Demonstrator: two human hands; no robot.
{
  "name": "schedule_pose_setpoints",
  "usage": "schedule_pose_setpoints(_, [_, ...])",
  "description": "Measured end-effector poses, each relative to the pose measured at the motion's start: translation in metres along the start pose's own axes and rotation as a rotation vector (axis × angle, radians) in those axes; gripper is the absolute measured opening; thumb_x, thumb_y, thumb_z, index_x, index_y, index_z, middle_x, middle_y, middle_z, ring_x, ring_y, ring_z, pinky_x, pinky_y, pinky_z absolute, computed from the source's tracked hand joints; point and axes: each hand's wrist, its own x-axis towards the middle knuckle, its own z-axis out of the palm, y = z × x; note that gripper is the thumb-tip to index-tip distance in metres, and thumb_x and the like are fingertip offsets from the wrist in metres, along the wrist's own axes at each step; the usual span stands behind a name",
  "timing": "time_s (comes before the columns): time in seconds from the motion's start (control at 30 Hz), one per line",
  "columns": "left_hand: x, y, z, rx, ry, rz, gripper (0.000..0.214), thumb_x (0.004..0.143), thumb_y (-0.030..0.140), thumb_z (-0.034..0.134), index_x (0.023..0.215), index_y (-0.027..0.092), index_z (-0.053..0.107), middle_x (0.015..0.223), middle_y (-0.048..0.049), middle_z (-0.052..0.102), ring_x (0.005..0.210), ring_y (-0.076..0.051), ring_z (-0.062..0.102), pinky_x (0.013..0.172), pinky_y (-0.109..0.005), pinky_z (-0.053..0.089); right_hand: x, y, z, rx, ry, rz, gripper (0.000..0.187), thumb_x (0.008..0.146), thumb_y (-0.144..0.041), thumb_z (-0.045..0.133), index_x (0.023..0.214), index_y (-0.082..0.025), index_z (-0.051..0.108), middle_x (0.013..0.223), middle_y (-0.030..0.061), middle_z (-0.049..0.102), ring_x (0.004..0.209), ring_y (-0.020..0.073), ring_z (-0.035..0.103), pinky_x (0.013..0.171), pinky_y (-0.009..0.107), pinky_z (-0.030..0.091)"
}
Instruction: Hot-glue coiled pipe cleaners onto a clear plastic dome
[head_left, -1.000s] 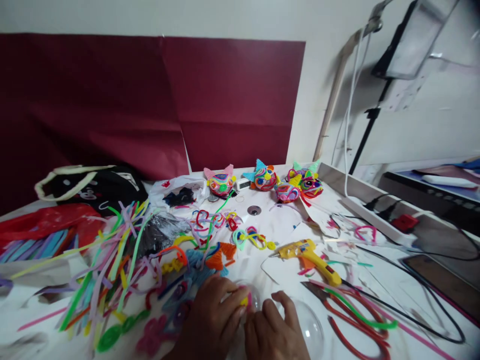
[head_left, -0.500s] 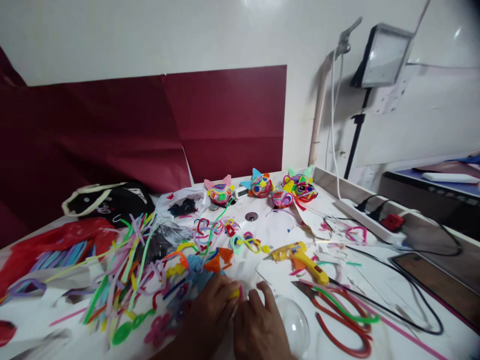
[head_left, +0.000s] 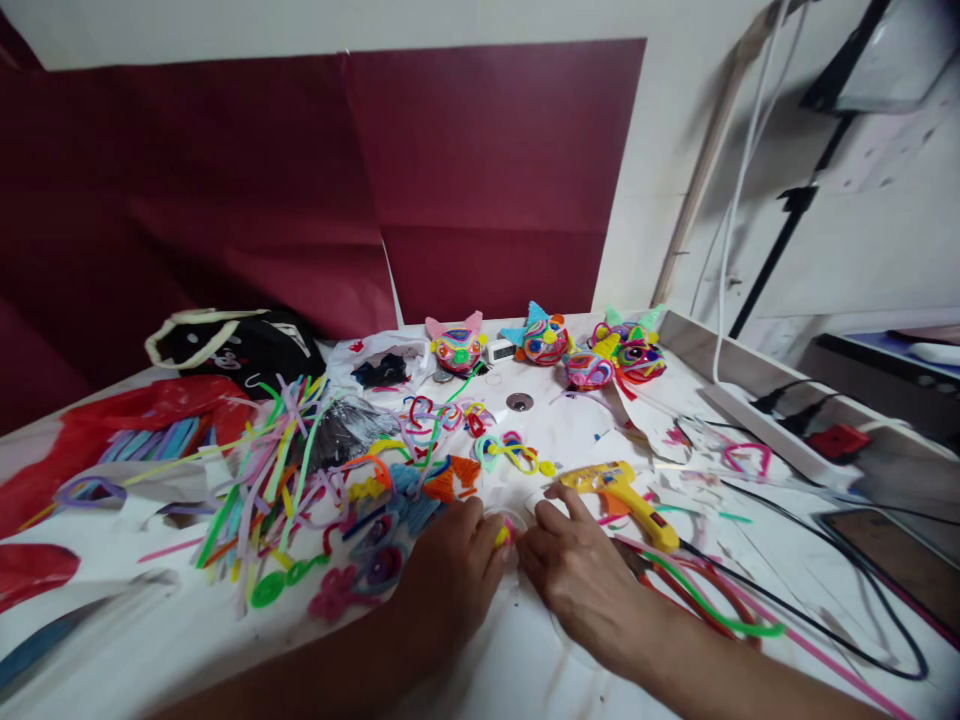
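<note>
My left hand (head_left: 456, 560) is closed, pinching a small yellow and pink fuzzy piece (head_left: 502, 535), apparently bent pipe cleaner. My right hand (head_left: 574, 565) is beside it with curled fingers, its fingertips close to the same piece; what they grip is hidden. Just beyond the right fingers lies a yellow glue gun (head_left: 619, 490). Red-handled scissors (head_left: 705, 590) rest partly behind my right forearm. Left of my left hand are a pink pipe-cleaner flower (head_left: 335, 592), a green coiled strip (head_left: 270, 588) and blue fuzzy pieces (head_left: 412, 497).
A heap of loose pipe cleaners (head_left: 262, 480) spreads at left, near a black bag (head_left: 240, 350) and red plastic (head_left: 150, 400). Several colourful eared figures (head_left: 459, 350) stand at the back. On the right are a power strip (head_left: 780, 435), black cables and a phone (head_left: 892, 560).
The view has tilted down and shifted left, so more of my forearms shows. Both hands appear farther up the picture, with the yellow and pink piece still at the left fingers.
</note>
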Motion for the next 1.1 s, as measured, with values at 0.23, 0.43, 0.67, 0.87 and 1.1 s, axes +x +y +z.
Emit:
schedule_pose_setpoints(0.23, [0.008, -0.012, -0.013, -0.003, -0.261, 0.081, 0.022, 0.093, 0.019, 0.039, 0.098, 0.016, 0.06, 0.087, -0.0059, 0.053, 0.076, -0.018, 0.053, 0.066, -0.031, 0.047, 0.002, 0.001, -0.003, -0.006, -0.024, 0.031, 0.021, 0.072, -0.018, 0.076, 0.06, -0.019, 0.058, 0.057, -0.0018, 0.053, 0.07, 0.0162, 0.043, 0.086, 0.041, 0.034])
schedule_pose_setpoints(0.43, [0.008, -0.025, -0.008, -0.089, -0.221, 0.117, 0.027, 0.097, 0.026, 0.038, 0.103, 0.016, 0.061, 0.087, -0.0056, 0.054, 0.08, -0.018, 0.053, 0.071, -0.03, 0.046, -0.003, 0.0, -0.008, 0.082, -0.062, 0.074, 0.014, 0.08, -0.014, 0.065, 0.067, -0.018, 0.061, 0.06, -0.0006, 0.055, 0.069, 0.0167, 0.043, 0.091, 0.044, 0.033])
schedule_pose_setpoints(0.67, [0.008, -0.03, -0.003, -0.131, -0.11, 0.155, 0.029, 0.098, 0.028, 0.037, 0.105, 0.015, 0.062, 0.103, -0.0082, 0.06, 0.096, -0.02, 0.055, 0.086, -0.035, 0.046, -0.005, 0.001, -0.011, 0.171, 0.002, 0.143, 0.028, 0.092, -0.011, 0.042, 0.078, -0.019, 0.065, 0.07, 0.0011, 0.062, 0.074, 0.0179, 0.048, 0.093, 0.045, 0.032])
schedule_pose_setpoints(0.87, [0.009, -0.03, -0.002, -0.153, -0.122, 0.167, 0.027, 0.097, 0.026, 0.039, 0.106, 0.015, 0.062, 0.099, -0.0073, 0.064, 0.095, -0.02, 0.057, 0.085, -0.036, 0.046, -0.006, -0.006, -0.016, 0.22, 0.037, 0.236, 0.037, 0.096, -0.011, 0.035, 0.073, -0.021, 0.062, 0.067, -0.0011, 0.061, 0.074, 0.0163, 0.052, 0.098, 0.047, 0.031])
schedule_pose_setpoints(1.1, [0.008, -0.029, -0.002, -0.136, -0.115, 0.165, 0.025, 0.097, 0.026, 0.041, 0.108, 0.014, 0.061, 0.098, -0.007, 0.064, 0.094, -0.02, 0.057, 0.088, -0.037, 0.046, -0.009, -0.008, -0.012, 0.203, 0.021, 0.172, 0.035, 0.095, -0.009, 0.035, 0.075, -0.017, 0.063, 0.061, -0.001, 0.058, 0.068, 0.0161, 0.049, 0.096, 0.048, 0.033])
